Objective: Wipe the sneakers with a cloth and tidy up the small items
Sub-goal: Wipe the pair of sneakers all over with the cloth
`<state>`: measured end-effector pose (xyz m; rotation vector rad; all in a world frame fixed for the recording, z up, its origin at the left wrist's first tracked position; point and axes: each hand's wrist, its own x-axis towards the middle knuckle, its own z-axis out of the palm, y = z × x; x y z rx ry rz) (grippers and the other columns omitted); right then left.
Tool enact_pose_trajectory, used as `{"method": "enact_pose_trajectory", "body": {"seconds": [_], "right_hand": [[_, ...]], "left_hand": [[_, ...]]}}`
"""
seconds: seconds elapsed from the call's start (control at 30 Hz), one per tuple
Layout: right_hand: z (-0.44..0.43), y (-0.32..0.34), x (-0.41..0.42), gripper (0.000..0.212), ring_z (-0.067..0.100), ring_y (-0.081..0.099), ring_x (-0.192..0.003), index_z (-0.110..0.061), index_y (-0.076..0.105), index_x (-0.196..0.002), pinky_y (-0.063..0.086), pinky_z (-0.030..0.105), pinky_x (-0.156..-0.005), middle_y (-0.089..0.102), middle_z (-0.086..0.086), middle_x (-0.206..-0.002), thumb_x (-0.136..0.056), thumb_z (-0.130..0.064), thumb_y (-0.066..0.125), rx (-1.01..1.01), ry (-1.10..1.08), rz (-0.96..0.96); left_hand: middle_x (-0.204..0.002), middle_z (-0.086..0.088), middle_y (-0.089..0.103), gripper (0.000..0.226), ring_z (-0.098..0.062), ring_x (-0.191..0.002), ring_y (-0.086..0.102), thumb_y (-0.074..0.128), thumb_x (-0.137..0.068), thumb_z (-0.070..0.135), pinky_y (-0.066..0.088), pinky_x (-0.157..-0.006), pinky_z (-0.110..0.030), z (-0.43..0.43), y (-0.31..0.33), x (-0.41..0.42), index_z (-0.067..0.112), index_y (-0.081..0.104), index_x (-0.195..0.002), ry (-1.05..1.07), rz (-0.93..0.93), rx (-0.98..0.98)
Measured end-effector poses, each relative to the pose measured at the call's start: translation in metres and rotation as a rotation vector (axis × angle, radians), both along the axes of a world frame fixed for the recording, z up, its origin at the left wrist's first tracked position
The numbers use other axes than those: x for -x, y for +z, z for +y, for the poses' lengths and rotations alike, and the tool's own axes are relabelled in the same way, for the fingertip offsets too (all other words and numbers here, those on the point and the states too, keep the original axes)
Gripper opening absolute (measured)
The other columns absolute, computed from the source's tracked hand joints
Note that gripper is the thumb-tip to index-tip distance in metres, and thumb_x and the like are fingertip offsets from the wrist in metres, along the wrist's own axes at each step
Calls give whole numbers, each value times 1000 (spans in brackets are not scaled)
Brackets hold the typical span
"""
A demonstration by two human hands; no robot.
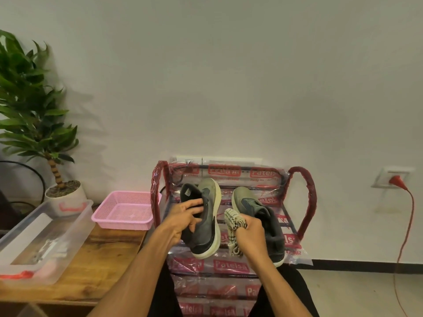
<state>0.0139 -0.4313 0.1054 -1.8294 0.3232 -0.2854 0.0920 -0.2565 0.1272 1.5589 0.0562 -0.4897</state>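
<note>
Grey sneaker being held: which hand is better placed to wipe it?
The right hand: it grips the white checked cloth beside the grey white-soled sneaker, while the left hand is occupied holding that sneaker by its opening.

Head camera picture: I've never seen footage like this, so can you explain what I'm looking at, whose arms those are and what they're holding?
There is no machine here. A person wears one wide-angle camera on the head, looking forward and down, so the two bare arms coming in from the bottom are their own. The left hand grips a grey-green sneaker by its opening. The right hand holds a bunched cloth, white with dark lines, right beside that shoe. A second sneaker lies on a plastic-wrapped rack in front of the person. To the left, a wooden table carries a pink basket and a clear plastic box, with a potted plant behind them.
</note>
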Motion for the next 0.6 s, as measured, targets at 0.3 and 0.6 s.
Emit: {"method": "enact_pose_trajectory", "body": {"seconds": [0.3, 0.6], "right_hand": [[6, 6, 3, 14, 9, 36, -54, -2, 49, -65, 34, 33, -49, 51, 17, -58, -78, -9, 50, 467, 260, 22], [-5, 7, -11, 26, 17, 47, -49, -10, 55, -60, 38, 31, -47, 54, 3, -50, -82, 1, 48, 269, -13, 79]], "left_hand": [[-119, -9, 68, 81, -34, -97, 68, 30, -67, -34, 39, -40, -22, -11, -2, 1, 9, 62, -127, 84, -28, -39], [-137, -12, 56, 73, -28, -122, 53, 42, -79, -19, 50, -68, -24, -55, 3, 23, 10, 43, -145, -164, -206, -294]]}}
